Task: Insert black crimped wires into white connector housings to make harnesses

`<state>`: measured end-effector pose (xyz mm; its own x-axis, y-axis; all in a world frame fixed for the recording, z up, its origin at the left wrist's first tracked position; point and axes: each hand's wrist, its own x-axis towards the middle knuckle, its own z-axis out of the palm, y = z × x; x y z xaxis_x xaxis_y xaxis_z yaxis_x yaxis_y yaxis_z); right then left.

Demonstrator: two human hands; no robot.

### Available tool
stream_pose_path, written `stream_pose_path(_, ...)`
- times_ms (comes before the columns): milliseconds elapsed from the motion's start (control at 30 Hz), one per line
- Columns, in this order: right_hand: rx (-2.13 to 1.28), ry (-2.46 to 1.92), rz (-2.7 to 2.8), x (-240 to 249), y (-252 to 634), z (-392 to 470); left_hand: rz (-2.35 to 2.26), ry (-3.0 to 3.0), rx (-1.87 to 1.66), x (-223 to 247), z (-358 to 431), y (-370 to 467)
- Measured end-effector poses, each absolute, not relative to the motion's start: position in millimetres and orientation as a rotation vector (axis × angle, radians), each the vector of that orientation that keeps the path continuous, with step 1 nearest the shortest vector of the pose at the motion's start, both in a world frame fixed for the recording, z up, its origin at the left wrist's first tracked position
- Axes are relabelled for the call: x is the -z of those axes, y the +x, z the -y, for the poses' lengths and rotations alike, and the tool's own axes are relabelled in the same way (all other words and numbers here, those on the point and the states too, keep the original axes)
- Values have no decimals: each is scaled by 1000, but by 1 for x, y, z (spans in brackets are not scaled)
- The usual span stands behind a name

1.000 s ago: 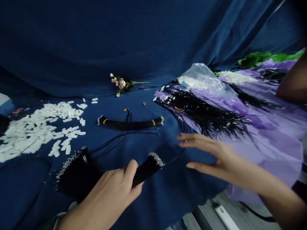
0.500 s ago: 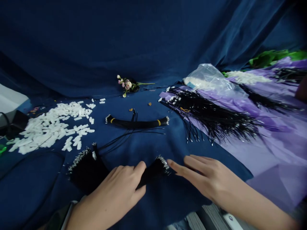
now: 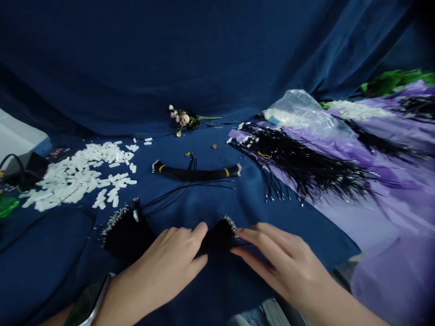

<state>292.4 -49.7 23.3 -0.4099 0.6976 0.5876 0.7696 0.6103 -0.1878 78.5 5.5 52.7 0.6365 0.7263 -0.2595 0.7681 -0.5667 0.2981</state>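
My left hand (image 3: 173, 256) is wrapped round the middle of a thick bundle of black wires (image 3: 129, 235) with silvery metal tips. The bundle fans out at both ends, and my hand hides its middle. A small white piece (image 3: 136, 215) sticks up at the left end. At the right end is my right hand (image 3: 278, 253), its forefinger against the metal tips. Its thumb is below, apart from the forefinger, and a thin dark line shows in the gap. Farther back lies another black wire bundle (image 3: 193, 174), tied with yellow bands near both ends.
White plastic connectors (image 3: 71, 176) are heaped at left. On purple sheeting (image 3: 340, 222) at right lie many loose black wires (image 3: 299, 163) and a clear plastic bag (image 3: 299, 108). An artificial flower sprig (image 3: 183, 119) and two small orange bands (image 3: 214, 146) lie on the blue cloth (image 3: 265, 203).
My right hand's thumb has come into view below the forefinger at the bundle's right end. My left hand keeps its grip. The whole view has shifted slightly.
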Motion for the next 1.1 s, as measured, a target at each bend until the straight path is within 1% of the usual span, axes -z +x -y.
stream_pose_path(133,10,-1269,2136,-27,315,51,-1203,2469,115,-57,-5,74)
stream_pose_path(233,-83,-1251,2121,-30,317,50,-1209,2470,91,-59,-5,73)
stream_pose_path(367,-10,-1162,2080,-21,288,47,-1188,2484,71,-57,-4,74)
stream_pose_path(500,190,-1043,2108,-14,266,45,-1188,2513,45,-55,0,73)
stream_pose_path(667,482,-933,2144,-42,269,41,-1159,2546,-35,-59,-2,72)
stream_pose_path(733,722,-884,2375,-54,264,34,-1151,2555,-89,-63,-4,73)
stream_pose_path(800,962,-866,2464,-61,254,22,-1156,2556,-148,-68,-5,74)
stream_pose_path(833,1022,-849,2444,-63,248,14,-1160,2552,-173,-70,-5,74)
stream_pose_path(967,1161,-704,2377,-76,235,-14,-1200,2527,-277,-82,-6,70)
stream_pose_path(1100,1271,-689,2323,-107,230,-26,-1254,2507,-583,-95,-11,57)
